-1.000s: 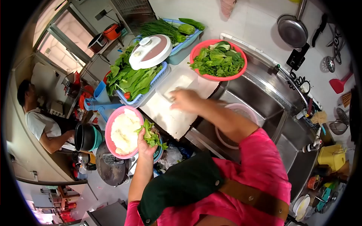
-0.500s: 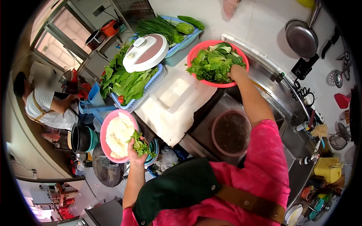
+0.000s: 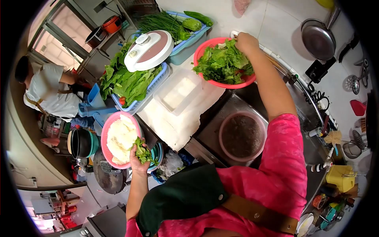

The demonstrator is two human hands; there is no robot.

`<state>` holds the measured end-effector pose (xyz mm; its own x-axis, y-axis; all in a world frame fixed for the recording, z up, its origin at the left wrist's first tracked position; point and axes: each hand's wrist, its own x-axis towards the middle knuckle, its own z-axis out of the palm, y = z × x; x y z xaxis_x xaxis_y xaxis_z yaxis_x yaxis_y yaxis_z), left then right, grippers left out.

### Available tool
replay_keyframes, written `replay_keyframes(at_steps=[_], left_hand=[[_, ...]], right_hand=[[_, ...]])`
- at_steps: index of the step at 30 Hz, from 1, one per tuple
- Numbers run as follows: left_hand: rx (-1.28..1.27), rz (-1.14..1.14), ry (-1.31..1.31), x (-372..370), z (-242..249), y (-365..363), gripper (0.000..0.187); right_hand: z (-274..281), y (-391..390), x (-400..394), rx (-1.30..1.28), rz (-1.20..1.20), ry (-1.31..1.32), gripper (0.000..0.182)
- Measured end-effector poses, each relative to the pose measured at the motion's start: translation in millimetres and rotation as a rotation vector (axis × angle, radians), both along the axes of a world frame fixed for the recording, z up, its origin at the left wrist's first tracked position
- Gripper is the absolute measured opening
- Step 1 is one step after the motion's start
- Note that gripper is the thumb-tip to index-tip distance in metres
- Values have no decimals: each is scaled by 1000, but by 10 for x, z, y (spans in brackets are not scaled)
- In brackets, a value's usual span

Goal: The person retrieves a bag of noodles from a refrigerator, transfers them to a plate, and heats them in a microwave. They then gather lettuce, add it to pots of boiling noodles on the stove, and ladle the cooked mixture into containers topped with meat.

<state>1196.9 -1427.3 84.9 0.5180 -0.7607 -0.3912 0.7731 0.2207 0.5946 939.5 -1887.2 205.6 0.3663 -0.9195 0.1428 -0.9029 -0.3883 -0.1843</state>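
My left hand [image 3: 139,161] is closed round a small bunch of leafy greens [image 3: 143,152], beside a pink basket [image 3: 104,139] of white shredded food [image 3: 120,138]. At the upper right edge of a red basin [image 3: 248,82] is my right hand [image 3: 246,42], its fingers curled; whatever they grip is hidden from view. The basin holds green leaves [image 3: 222,63] and stands at the sink's corner. Below it, inside the sink, sits a round pinkish tub [image 3: 224,147] of murky brown water [image 3: 242,135].
A clear plastic container [image 3: 177,93] lies on the white board [image 3: 166,128]. Further back are a blue basket [image 3: 152,89] of lettuce under a white lid [image 3: 148,50], and another blue basket [image 3: 188,44] of vegetables. A co-worker [image 3: 45,89] stands at far left. A pan [image 3: 319,39] hangs on the wall.
My right hand has moved up from the leaves to the basin's upper right edge. The leaves there now look more heaped. The co-worker's upper body and arm have shifted.
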Motion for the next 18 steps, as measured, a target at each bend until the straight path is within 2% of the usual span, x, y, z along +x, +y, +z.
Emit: replay_keyframes(at_steps=[4, 7, 9, 10, 12, 14, 16, 18], left_hand=[[-37, -47, 17, 28, -17, 18, 37], [-9, -32, 18, 5, 19, 20, 36], [0, -26, 12, 14, 31, 28, 35], [10, -20, 9, 20, 33, 36, 34], [26, -31, -2, 63, -14, 107, 33], [46, -49, -11, 101, -40, 198, 32], [55, -44, -16, 118, -55, 256, 30], [70, -16, -30, 118, -78, 277, 30]], right_hand=[[-43, -168, 102, -23, 51, 47, 22], [-196, -250, 153, -2, 53, -26, 25], [-424, -335, 160, -151, -47, -236, 28], [-448, -345, 166, -153, -41, -238, 28], [-535, -339, 149, -29, -177, -392, 32], [-685, -223, -13, 19, -28, -286, 36], [-683, 204, -197, 131, -19, -179, 49], [-682, 550, -327, 172, -55, -182, 66]])
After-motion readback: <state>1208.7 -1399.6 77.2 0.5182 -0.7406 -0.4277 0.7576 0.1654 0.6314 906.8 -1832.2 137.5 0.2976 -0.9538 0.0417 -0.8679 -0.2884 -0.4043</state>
